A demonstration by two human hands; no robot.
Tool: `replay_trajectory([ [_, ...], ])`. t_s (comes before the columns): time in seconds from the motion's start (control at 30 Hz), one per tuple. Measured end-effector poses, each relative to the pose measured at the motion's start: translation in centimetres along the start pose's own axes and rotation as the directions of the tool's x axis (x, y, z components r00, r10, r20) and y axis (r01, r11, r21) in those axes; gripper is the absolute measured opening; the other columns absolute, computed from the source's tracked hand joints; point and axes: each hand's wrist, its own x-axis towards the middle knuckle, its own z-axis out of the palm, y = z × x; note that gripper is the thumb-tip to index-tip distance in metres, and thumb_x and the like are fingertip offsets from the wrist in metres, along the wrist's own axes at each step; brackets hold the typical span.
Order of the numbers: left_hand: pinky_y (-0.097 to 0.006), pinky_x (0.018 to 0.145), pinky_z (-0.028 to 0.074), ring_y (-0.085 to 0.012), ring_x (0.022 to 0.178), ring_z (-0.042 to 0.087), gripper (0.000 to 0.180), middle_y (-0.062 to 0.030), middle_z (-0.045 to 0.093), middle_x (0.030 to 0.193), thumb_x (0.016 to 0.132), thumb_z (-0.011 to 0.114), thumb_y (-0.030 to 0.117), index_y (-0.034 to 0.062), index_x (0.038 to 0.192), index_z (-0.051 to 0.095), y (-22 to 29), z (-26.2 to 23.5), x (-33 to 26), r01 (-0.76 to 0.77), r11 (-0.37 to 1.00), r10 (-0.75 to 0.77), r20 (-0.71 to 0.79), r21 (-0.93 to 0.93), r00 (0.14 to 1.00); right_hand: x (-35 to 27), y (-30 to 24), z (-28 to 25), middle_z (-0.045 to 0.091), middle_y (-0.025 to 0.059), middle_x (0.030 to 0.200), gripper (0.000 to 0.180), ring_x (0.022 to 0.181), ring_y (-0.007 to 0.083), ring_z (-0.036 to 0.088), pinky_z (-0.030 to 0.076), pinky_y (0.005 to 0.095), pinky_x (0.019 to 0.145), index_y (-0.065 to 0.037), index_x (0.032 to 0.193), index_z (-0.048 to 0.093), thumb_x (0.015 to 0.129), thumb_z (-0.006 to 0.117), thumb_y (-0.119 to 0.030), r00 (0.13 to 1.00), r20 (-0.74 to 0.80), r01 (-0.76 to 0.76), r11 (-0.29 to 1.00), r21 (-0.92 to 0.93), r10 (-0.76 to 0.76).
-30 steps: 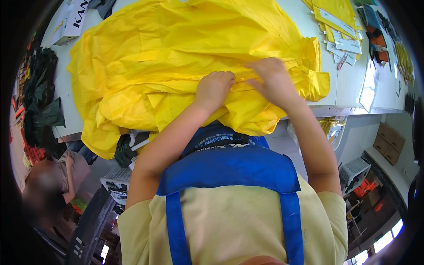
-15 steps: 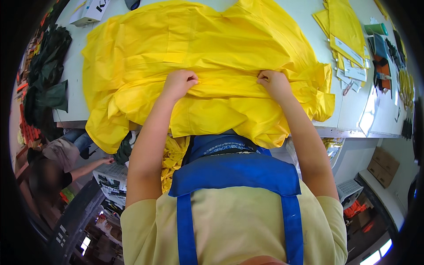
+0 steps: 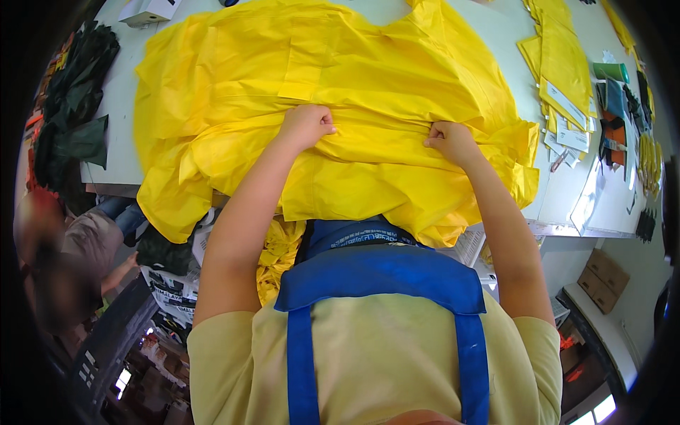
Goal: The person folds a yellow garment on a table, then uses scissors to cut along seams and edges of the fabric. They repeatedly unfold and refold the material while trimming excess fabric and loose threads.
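A large yellow garment, it looks like a raincoat (image 3: 234, 78), lies spread and wrinkled over the table, its near part drooping past the front edge. My left hand (image 3: 307, 127) is closed on a fold of it near the middle, fingers pinched on the cloth. Further right, my right hand (image 3: 451, 142) pinches the same fold with its fingertips. Between the hands the cloth runs in long, nearly straight creases. A pocket-like flap (image 3: 301, 74) shows beyond my left hand.
The white table (image 3: 113, 152) carries dark green cloth (image 3: 71, 106) at its left end and a white box (image 3: 149, 10) at the far left. Folded yellow pieces (image 3: 563, 49) with paper tags and a green roll (image 3: 610, 71) lie right. Another person (image 3: 92, 241) is low at left.
Both hands have shifted slightly right, still pinching the yellow cloth. My view has moved a little. The person at lower left has changed posture.
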Motion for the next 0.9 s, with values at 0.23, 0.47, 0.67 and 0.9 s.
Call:
replay_trajectory([
  [0.23,-0.039,0.073,0.043,-0.0255,0.078,0.061,0.025,-0.0059,0.065,0.080,0.074,0.068,0.034,0.0123,0.085,0.063,-1.1,-1.5,-2.7,0.013,0.978,-0.004,-0.040,0.208,0.999,-0.3,0.7,-0.3,0.063,0.0144,0.074,0.021,0.073,0.0298,0.061,0.047,0.0371,0.067,-0.003,0.077,0.061,0.072,0.073,-0.020,0.996,-0.049,0.063,0.993,-0.104,-0.069],
  [0.47,-0.044,0.080,0.040,-0.0271,0.087,0.060,0.017,-0.0059,0.065,0.084,0.077,0.063,0.026,0.0140,0.088,0.063,-7.0,-6.2,-12.9,0.408,0.812,-0.359,-0.194,0.417,0.913,-2.5,4.9,-3.5,0.064,0.0155,0.076,0.021,0.074,0.0322,0.062,0.049,0.0398,0.067,-0.004,0.078,0.062,0.075,0.070,-0.022,0.984,-0.178,-0.038,0.956,-0.292,-0.015],
  [0.67,-0.038,0.072,0.045,-0.0266,0.082,0.060,0.009,-0.0082,0.064,0.079,0.078,0.062,0.010,0.0091,0.086,0.060,-8.3,-6.4,-17.3,0.209,0.971,-0.155,-0.357,0.119,0.921,-3.8,-5.7,-2.8,0.064,0.0144,0.083,0.020,0.078,0.0333,0.061,0.049,0.0425,0.069,-0.005,0.083,0.060,0.081,0.062,-0.025,0.975,-0.198,-0.071,0.694,-0.717,-0.105],
  [0.9,-0.027,0.070,0.045,-0.0132,0.077,0.055,0.013,-0.0027,0.058,0.083,0.082,0.060,0.007,0.0056,0.095,0.058,-9.8,-6.5,-17.9,0.222,0.765,-0.413,-0.196,-0.604,0.889,2.9,-20.9,11.8,0.064,0.0153,0.102,0.026,0.095,0.0318,0.059,0.046,0.0374,0.084,-0.004,0.100,0.064,0.079,0.064,-0.019,0.753,0.157,0.658,0.737,-0.156,-0.640],
])
